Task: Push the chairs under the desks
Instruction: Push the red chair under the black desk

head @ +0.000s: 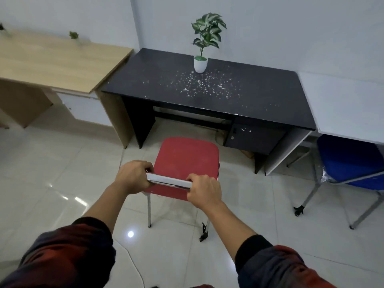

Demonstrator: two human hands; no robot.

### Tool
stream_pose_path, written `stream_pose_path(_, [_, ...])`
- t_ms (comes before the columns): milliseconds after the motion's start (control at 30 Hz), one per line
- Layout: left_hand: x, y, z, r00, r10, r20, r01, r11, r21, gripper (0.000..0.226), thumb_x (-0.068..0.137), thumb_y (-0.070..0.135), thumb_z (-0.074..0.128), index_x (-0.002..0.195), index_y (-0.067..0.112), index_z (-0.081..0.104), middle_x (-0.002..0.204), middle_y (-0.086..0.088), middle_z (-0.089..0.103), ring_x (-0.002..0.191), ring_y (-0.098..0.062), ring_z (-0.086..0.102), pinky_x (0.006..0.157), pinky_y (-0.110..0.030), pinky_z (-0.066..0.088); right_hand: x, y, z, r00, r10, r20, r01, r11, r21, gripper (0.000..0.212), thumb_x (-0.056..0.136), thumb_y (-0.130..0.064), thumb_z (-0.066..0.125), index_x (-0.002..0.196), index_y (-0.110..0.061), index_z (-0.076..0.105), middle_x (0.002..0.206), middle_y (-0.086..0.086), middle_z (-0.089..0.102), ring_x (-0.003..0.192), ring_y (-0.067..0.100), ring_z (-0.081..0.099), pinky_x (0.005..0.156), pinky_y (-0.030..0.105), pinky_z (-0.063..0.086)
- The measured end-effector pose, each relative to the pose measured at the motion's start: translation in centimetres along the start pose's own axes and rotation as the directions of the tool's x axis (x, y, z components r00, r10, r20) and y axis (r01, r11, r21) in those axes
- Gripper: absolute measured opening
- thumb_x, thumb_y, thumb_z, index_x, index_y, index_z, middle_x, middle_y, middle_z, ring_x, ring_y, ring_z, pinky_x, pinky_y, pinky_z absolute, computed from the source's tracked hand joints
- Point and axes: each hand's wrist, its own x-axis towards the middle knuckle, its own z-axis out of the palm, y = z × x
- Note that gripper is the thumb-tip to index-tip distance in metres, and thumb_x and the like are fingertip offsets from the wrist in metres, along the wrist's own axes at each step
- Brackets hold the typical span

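Note:
A red chair (188, 157) with chrome legs stands on the tiled floor in front of the black desk (166, 84). Its seat's front edge is just short of the desk's knee opening. My left hand (134, 176) grips the left end of the chair's chrome top bar (168, 180). My right hand (204, 189) grips the bar's right end. A blue chair (349, 161) stands at the right, partly under a white desk (342, 107).
A small potted plant (201, 63) stands on the black desk amid white specks. A wooden desk (54, 61) adjoins it on the left. A drawer unit (252, 138) fills the black desk's right side. A thin cable (133, 265) lies on the floor near my feet.

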Motion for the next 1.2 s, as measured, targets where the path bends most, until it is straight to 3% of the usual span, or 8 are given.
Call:
stream_pose_path(200, [1.5, -7.3, -2.4, 0.995, 0.05, 0.084, -0.053, 0.998, 0.039, 0.021, 0.071, 0.033, 0.073, 0.091, 0.032, 0.066, 0.084, 0.012, 0.065, 0.074, -0.009, 0.057, 0.066, -0.026, 0.05, 0.7, -8.2, 2.3, 0.995, 0.095, 0.008, -0.095, 0.995, 0.004, 0.031, 0.082, -0.018, 0.059, 0.111, -0.025, 0.065, 0.095, 0.006, 0.072, 0.09, 0.034, 0.068, 0.077, 0.039, 0.053])
stream_pose_path(400, [1.6, -10.6, -3.9, 0.989, 0.074, 0.129, -0.078, 0.997, 0.026, 0.023, 0.076, 0.036, 0.07, 0.098, 0.032, 0.07, 0.091, 0.009, 0.068, 0.081, -0.014, 0.061, 0.073, -0.03, 0.053, 2.1, -12.4, 2.6, 0.972, 0.221, 0.077, -0.22, 0.975, -0.019, 0.035, 0.075, -0.023, 0.058, 0.108, -0.025, 0.069, 0.098, 0.004, 0.071, 0.094, 0.031, 0.067, 0.083, 0.037, 0.055])
stream_pose_path(633, [-0.7, -7.8, -2.2, 0.992, 0.081, 0.094, -0.088, 0.994, 0.07, 0.022, 0.077, 0.031, 0.065, 0.095, 0.027, 0.076, 0.081, 0.007, 0.072, 0.074, -0.016, 0.063, 0.071, -0.03, 0.055, -0.8, -9.4, 0.7, 0.984, 0.107, 0.143, -0.118, 0.991, 0.07, 0.034, 0.08, -0.032, 0.057, 0.111, -0.04, 0.068, 0.095, -0.011, 0.073, 0.087, 0.019, 0.065, 0.068, 0.027, 0.048])
stream_pose_path(800, [-3.4, -4.8, -0.6, 0.989, -0.005, 0.147, -0.011, 0.994, 0.105, 0.021, 0.078, 0.03, 0.064, 0.097, 0.025, 0.071, 0.08, 0.006, 0.068, 0.075, -0.017, 0.063, 0.077, -0.031, 0.055, -3.1, -7.5, -0.7, 0.981, 0.078, 0.18, -0.094, 0.992, 0.08, 0.036, 0.078, -0.043, 0.06, 0.112, -0.041, 0.07, 0.099, -0.019, 0.073, 0.089, 0.009, 0.066, 0.078, 0.031, 0.056])
stream_pose_path(867, [-4.6, -3.7, 0.0, 0.983, -0.008, 0.185, -0.024, 0.986, 0.166, 0.025, 0.077, 0.038, 0.064, 0.098, 0.024, 0.067, 0.082, 0.004, 0.066, 0.077, -0.018, 0.064, 0.078, -0.033, 0.056, -4.2, -6.5, -0.8, 0.982, 0.08, 0.169, -0.093, 0.993, 0.073, 0.037, 0.076, -0.047, 0.062, 0.111, -0.041, 0.071, 0.1, -0.019, 0.073, 0.09, 0.008, 0.067, 0.08, 0.031, 0.056])
stream_pose_path(1000, [-6.8, -2.1, 0.7, 0.97, 0.011, 0.243, -0.08, 0.958, 0.276, 0.055, 0.077, 0.068, 0.057, 0.101, 0.019, 0.059, 0.092, -0.001, 0.063, 0.084, -0.021, 0.062, 0.075, -0.033, 0.054, -5.4, -6.3, -0.3, 0.988, 0.068, 0.142, -0.073, 0.997, 0.032, 0.035, 0.076, -0.044, 0.065, 0.11, -0.038, 0.071, 0.098, -0.016, 0.073, 0.088, 0.01, 0.067, 0.079, 0.028, 0.055])
stream_pose_path(1100, [-6.3, -2.7, 0.5, 0.988, 0.053, 0.146, -0.083, 0.974, 0.209, 0.033, 0.082, 0.048, 0.06, 0.101, 0.021, 0.064, 0.093, 0.004, 0.056, 0.084, -0.017, 0.052, 0.072, -0.03, 0.048, -4.3, -6.7, 0.2, 0.994, 0.055, 0.096, -0.056, 0.998, 0.004, 0.038, 0.074, -0.036, 0.065, 0.111, -0.035, 0.07, 0.097, -0.012, 0.073, 0.088, 0.014, 0.067, 0.079, 0.028, 0.053])
stream_pose_path(1200, [-5.0, -3.8, -0.2, 0.989, 0.116, 0.096, -0.128, 0.983, 0.134, 0.024, 0.079, 0.045, 0.062, 0.096, 0.03, 0.067, 0.088, 0.011, 0.055, 0.082, -0.012, 0.052, 0.066, -0.026, 0.042, -2.5, -6.7, 0.4, 0.995, 0.034, 0.097, -0.032, 0.999, -0.015, 0.037, 0.075, -0.036, 0.064, 0.112, -0.034, 0.071, 0.095, -0.01, 0.074, 0.086, 0.017, 0.067, 0.079, 0.031, 0.055])
